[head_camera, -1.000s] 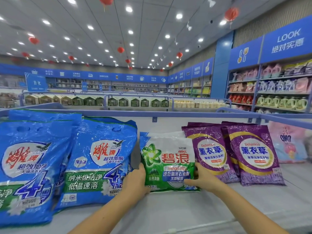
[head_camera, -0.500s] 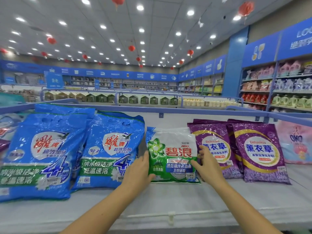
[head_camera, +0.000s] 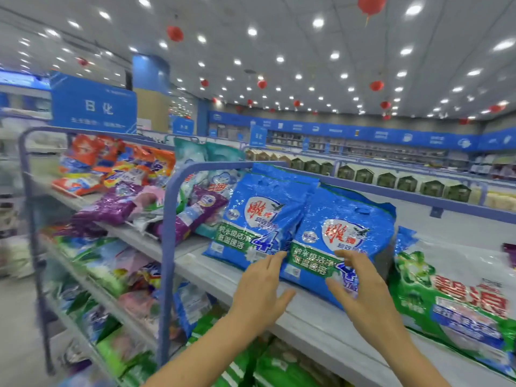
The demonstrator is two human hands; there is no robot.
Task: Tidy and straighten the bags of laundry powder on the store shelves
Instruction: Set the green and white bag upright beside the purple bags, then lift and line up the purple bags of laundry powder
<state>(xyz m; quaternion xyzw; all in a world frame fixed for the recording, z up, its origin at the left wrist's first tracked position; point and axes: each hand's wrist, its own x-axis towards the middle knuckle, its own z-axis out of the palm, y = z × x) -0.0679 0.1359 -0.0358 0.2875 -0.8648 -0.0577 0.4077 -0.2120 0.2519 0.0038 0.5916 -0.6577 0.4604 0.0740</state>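
At twelve o'clock from both hands, framed between them: the blue bag [head_camera: 337, 241], propped on the top shelf [head_camera: 212, 270], long axis running six to twelve o'clock and tipped slightly toward one. Overlaps at its nine o'clock edge a second blue bag [head_camera: 259, 219] in the same pose. Just beside it at three o'clock, a green bag [head_camera: 460, 297]. At seven o'clock of the bag, the left hand [head_camera: 259, 297], open, fingers straight and together, tips at the seam where the blue bags meet; contact too blurred to tell. At five o'clock, the right hand [head_camera: 363, 297], open as well, fingers spread and lightly bent before the lower right face, holding nothing; seemingly the nearer. Forearms rising from six o'clock, palms turned inward. Likely next: clasping both sides to square the bag.
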